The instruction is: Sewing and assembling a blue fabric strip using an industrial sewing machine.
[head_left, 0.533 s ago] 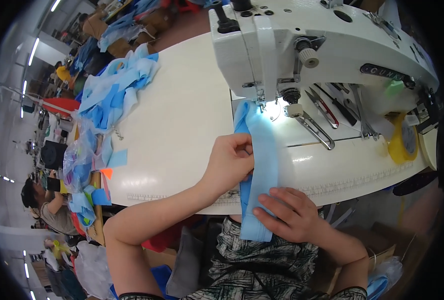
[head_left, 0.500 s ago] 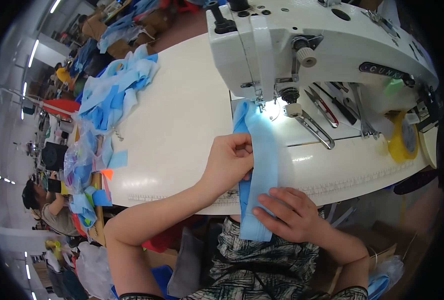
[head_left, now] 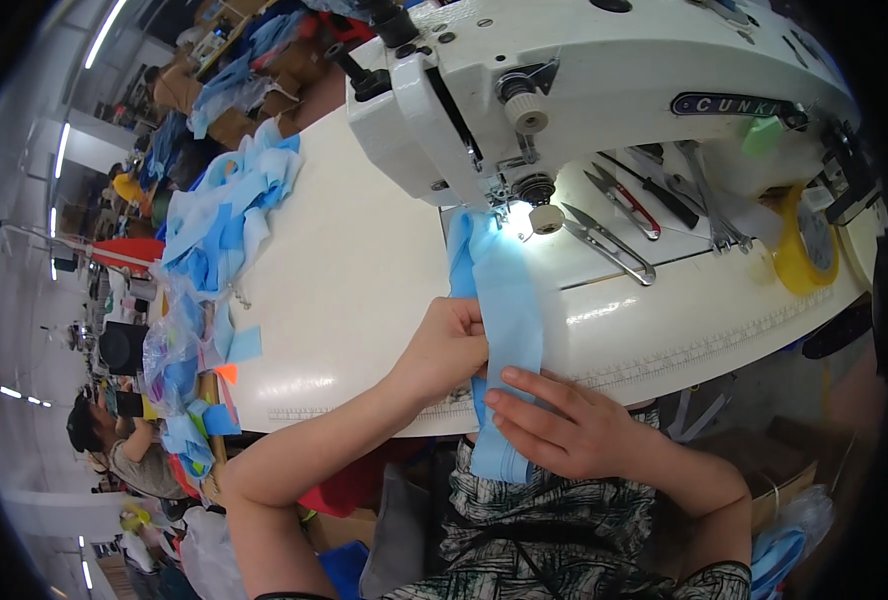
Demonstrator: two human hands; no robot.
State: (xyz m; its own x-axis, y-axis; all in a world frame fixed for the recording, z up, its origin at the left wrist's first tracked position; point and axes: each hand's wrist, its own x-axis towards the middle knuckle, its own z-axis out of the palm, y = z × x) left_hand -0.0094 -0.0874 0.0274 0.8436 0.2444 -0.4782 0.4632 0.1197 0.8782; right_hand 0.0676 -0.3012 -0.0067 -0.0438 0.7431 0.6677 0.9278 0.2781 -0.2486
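Running from under the sewing machine (head_left: pixel 614 85), the blue strip (head_left: pixel 514 325) is pinched at its left edge by the left hand (head_left: pixel 436 350) and overlaid by the right hand (head_left: pixel 586 435), whose grip cannot be told, apparently lined up for stitching, with even guiding needed.

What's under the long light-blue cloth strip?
Along the left edge of the strip, a darker blue layer peeks out, with the white table beside it. The left hand has fingertips hidden behind the strip; anything farther underneath is covered.
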